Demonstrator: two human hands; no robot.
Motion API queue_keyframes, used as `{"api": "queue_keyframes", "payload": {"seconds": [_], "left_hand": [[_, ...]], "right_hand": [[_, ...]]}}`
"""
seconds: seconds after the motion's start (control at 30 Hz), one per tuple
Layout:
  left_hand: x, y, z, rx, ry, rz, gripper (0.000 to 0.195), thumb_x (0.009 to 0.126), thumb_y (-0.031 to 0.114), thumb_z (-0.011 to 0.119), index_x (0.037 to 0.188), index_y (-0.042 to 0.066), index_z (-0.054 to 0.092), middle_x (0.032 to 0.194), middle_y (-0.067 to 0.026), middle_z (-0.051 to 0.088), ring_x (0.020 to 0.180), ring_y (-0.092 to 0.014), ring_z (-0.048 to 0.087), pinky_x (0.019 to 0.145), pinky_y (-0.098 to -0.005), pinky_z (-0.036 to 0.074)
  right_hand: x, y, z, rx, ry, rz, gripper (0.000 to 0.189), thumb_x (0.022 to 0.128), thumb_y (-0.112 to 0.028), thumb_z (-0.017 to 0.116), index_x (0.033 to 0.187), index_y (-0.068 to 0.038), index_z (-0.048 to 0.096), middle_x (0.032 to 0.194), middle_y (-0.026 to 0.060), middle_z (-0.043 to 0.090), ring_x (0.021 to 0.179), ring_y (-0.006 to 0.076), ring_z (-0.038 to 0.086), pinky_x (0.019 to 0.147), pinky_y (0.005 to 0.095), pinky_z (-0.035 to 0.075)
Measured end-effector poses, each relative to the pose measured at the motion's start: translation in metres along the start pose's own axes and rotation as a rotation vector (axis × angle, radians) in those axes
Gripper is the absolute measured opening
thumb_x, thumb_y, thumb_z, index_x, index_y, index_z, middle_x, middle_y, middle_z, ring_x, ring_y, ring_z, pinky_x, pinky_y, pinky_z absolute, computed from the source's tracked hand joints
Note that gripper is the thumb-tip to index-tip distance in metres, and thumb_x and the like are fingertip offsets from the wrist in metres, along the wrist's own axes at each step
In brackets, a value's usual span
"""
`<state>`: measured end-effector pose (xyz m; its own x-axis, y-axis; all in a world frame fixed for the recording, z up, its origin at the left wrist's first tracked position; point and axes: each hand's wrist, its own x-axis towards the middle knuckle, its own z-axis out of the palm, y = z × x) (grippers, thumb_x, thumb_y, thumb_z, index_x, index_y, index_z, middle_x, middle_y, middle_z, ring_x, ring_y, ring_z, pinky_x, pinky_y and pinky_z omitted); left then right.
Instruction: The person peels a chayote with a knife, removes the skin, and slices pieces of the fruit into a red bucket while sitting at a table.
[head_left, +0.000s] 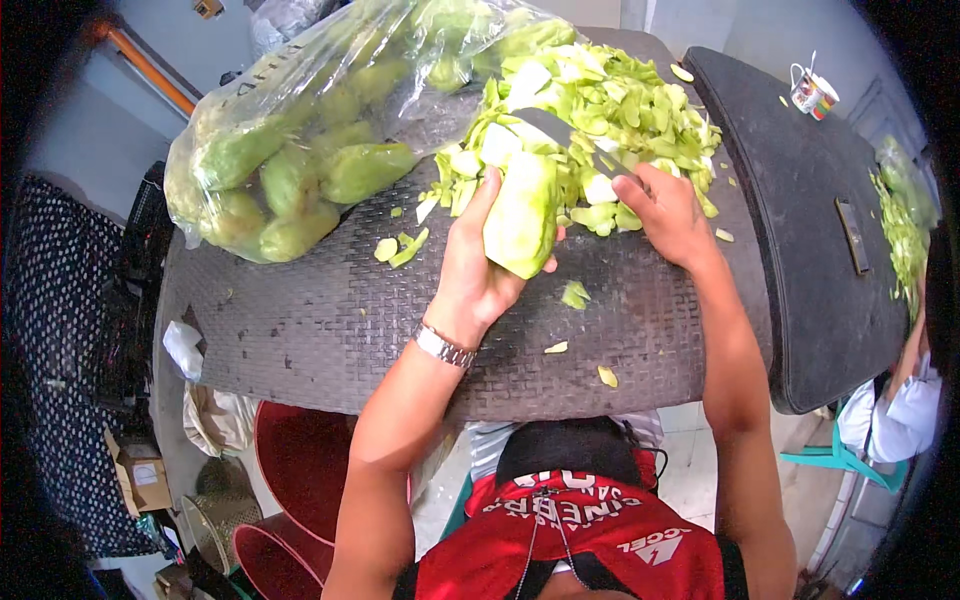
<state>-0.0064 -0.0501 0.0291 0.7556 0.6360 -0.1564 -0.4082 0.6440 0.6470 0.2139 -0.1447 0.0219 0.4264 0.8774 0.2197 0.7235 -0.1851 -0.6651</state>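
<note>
In my left hand (484, 262) I hold a peeled pale green fruit or vegetable (523, 217) upright, the fingers wrapped behind it. My right hand (667, 214) grips a knife (551, 126), its blade tilted over a heap of green peelings (637, 97) behind the held piece. Part of the handle is hidden by the fingers. To the left of the heap lies a large clear plastic bag (360, 82) with several unpeeled green fruits (367, 171). A few loose peelings (409, 247) rest on the woven-pattern table (300, 322).
A dark padded surface (810, 225) adjoins the table at right, bearing a patterned cup (814, 94) and a small dark flat object (852, 235). Another person's arm (909, 349) shows at the far right. Red containers (300, 465) stand below the table's near left edge.
</note>
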Motion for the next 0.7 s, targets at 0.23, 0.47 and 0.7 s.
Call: {"api": "queue_keyframes", "payload": {"seconds": [0.23, 0.47, 0.7], "left_hand": [[0.008, -0.001, -0.013, -0.16, 0.105, -0.066, 0.059, 0.099, 0.059, 0.048, 0.123, 0.007, 0.061, 0.096, -0.0103, 0.067, 0.076, -0.025, 0.066, 0.055, -0.0325, 0.054], [0.012, 0.001, -0.022, 0.036, 0.088, 0.035, 0.061, 0.097, 0.062, 0.049, 0.12, 0.006, 0.061, 0.093, -0.0117, 0.067, 0.077, -0.023, 0.063, 0.069, -0.0342, 0.053], [0.011, -0.008, -0.015, -0.049, 0.187, 0.009, 0.053, 0.099, 0.056, 0.051, 0.118, 0.008, 0.062, 0.096, -0.0113, 0.069, 0.083, -0.027, 0.067, 0.077, -0.0387, 0.057]], "right_hand": [[-0.008, -0.005, -0.012, 1.084, -0.363, 0.425, 0.071, 0.093, -0.076, 0.043, 0.076, -0.008, 0.054, 0.052, -0.0016, 0.041, 0.04, 0.0101, 0.037, 0.04, 0.0269, 0.032], [-0.01, -0.025, -0.014, 1.382, -0.793, 0.459, 0.078, 0.089, -0.086, 0.03, 0.075, -0.011, 0.049, 0.046, -0.0077, 0.029, 0.031, 0.0061, 0.024, 0.032, 0.0236, 0.025], [-0.039, -0.04, 0.022, 0.135, -0.061, -0.082, 0.057, 0.082, -0.059, 0.073, 0.089, -0.003, 0.061, 0.064, 0.0088, 0.063, 0.05, 0.0265, 0.061, 0.054, 0.0422, 0.05]]}}
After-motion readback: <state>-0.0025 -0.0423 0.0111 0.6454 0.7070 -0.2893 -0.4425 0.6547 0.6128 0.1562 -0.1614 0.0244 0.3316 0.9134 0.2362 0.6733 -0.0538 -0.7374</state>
